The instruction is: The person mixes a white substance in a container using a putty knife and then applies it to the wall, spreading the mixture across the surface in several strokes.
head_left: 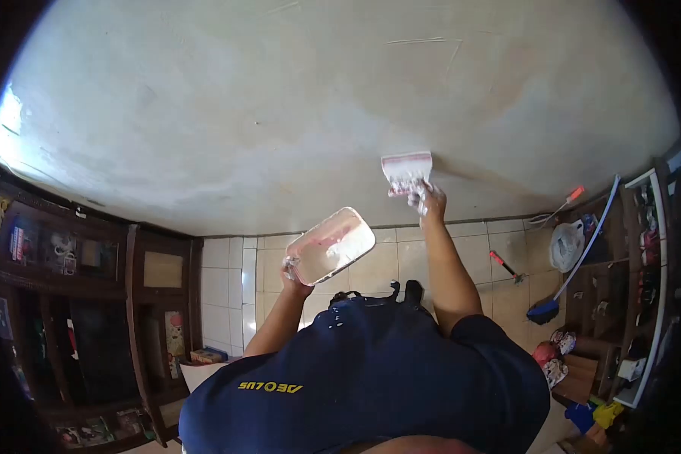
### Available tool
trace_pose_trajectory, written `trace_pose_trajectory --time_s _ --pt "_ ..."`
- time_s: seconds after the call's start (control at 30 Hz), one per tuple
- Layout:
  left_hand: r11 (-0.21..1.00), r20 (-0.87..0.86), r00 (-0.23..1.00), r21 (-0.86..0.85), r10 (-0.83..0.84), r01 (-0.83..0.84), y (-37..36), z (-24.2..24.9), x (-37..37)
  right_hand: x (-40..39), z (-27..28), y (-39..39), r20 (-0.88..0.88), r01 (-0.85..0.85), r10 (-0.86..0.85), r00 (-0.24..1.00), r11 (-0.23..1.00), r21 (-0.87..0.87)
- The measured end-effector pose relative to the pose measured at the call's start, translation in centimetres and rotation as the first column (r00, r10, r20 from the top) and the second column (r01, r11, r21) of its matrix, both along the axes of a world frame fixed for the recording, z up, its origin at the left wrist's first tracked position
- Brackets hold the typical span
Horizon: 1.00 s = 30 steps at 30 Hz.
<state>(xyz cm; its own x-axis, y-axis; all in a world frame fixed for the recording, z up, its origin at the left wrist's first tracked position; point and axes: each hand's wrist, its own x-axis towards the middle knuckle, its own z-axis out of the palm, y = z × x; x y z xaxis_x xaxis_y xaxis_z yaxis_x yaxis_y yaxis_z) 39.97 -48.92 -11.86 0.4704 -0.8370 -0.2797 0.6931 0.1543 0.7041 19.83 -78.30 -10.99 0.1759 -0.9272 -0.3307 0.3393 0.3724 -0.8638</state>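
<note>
My left hand [293, 277] grips one end of a rounded rectangular plastic tub [315, 247], with fingers on its rim. White paste [345, 248] is smeared over the inside of the tub. My right hand [427, 200], spotted with the same white paste, is closed on a wide putty scraper [407, 165]. The scraper's broad edge points up toward the wall [295, 144] and seems to touch it. Paste clings to the lower part of the scraper; its grip is mostly hidden by my fingers.
Dark wooden cabinets [132, 287] stand on the left. A tiled floor [386, 265] runs below the wall. On the right are a red-and-black handled tool [501, 262], a plastic bag [567, 246], a blue broom [543, 310] and a shelf unit [609, 295] with items.
</note>
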Motion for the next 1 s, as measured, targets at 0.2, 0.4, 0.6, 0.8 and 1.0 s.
trace_pose_trajectory --time_s 0.2,0.4,0.6,0.8,1.0 --pt "1.0 0.019 1.0 -0.004 0.015 -0.015 -0.9 2.4 -1.2 0.0 5.5 -0.2 0.212 -0.096 0.111 0.971 0.992 -0.079" --pt "1.0 0.002 1.0 -0.008 0.016 -0.016 0.0 -0.3 -0.1 7.8 14.5 -4.1 0.123 -0.038 0.097 0.988 0.911 -0.412" --pt "0.992 -0.127 0.985 0.05 0.118 -0.113 -0.2 -2.2 0.0 8.6 4.8 -2.7 0.176 0.007 0.0 0.984 0.999 -0.039" --pt "0.998 0.034 0.999 -0.054 0.031 -0.029 0.0 -2.2 -0.2 2.4 0.9 -0.3 0.193 -0.032 0.019 0.981 0.997 0.065" --pt "0.997 -0.094 0.994 -0.046 0.06 -0.065 0.4 0.4 -0.4 -1.7 6.9 1.4 -0.314 -0.188 -0.002 0.949 0.797 -0.574"
